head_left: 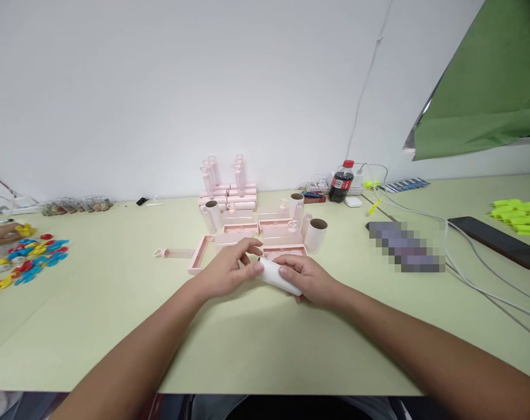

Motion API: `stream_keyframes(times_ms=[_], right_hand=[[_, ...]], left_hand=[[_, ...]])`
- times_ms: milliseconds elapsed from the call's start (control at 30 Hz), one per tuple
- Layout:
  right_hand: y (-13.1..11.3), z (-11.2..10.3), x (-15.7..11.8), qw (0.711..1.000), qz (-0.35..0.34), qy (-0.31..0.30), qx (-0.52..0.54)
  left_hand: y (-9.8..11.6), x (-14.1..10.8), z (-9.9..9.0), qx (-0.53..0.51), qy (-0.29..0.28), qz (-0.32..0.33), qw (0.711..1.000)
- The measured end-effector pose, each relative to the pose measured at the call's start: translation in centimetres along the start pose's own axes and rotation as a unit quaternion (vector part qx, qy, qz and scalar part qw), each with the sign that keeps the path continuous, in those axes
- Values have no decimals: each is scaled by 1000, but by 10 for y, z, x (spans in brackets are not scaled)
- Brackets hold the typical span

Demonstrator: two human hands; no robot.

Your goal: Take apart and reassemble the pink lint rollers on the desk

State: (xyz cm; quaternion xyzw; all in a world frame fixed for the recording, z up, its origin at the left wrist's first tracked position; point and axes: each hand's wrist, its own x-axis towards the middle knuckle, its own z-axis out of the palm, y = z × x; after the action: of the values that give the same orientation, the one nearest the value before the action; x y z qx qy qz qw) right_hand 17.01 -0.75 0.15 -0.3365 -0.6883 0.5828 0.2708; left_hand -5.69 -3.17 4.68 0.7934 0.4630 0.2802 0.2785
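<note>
A white roll [274, 275] is held aslant just above the front of the table [282, 356], gripped by the person's right hand [311, 279], with the thumb laid along its upper side. The left hand [230, 268] is partly open, fingers bent and parted from the thumb, whose tip is at the roll's left end; whether it presses there cannot be told. Just beyond the hands lie shallow pink trays, one of them a long tray [197, 256] beside the left hand, and a clear tube [179, 253] with a pink loop lies to its left. An upright roll [316, 238] with a brown core stands behind the right hand. Farther back, pink boxes [246, 206] are stacked near the wall, and a cola bottle [341, 182] stands to their right. At far left, a co-worker's hand [2, 234] is near colourful pieces [35, 262]
</note>
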Motion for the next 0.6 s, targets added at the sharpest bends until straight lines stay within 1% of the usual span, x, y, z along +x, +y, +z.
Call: stream_keyframes(times_ms=[67,100,167,233,300,400,600], right_hand=[[-2,4,0,997,20,-1,68],[-4,5,0,994,32,7,104],[-7,6,1,981,67,36,179],[-10,5,2,962,102,61,247],[-12,4,3,945,121,52,298],[-12,1,3,934,127,15,333],[-7,1,2,932,108,-11,345]], left_hand=[[2,-1,5,-33,-16,24,999],[2,0,7,-38,-14,27,999],[-2,1,9,-59,11,11,998],[-8,3,7,-86,49,-20,995],[-14,4,3,-100,80,-38,991],[-20,5,-3,-112,90,-32,989],[-26,6,-3,-129,93,-13,987]])
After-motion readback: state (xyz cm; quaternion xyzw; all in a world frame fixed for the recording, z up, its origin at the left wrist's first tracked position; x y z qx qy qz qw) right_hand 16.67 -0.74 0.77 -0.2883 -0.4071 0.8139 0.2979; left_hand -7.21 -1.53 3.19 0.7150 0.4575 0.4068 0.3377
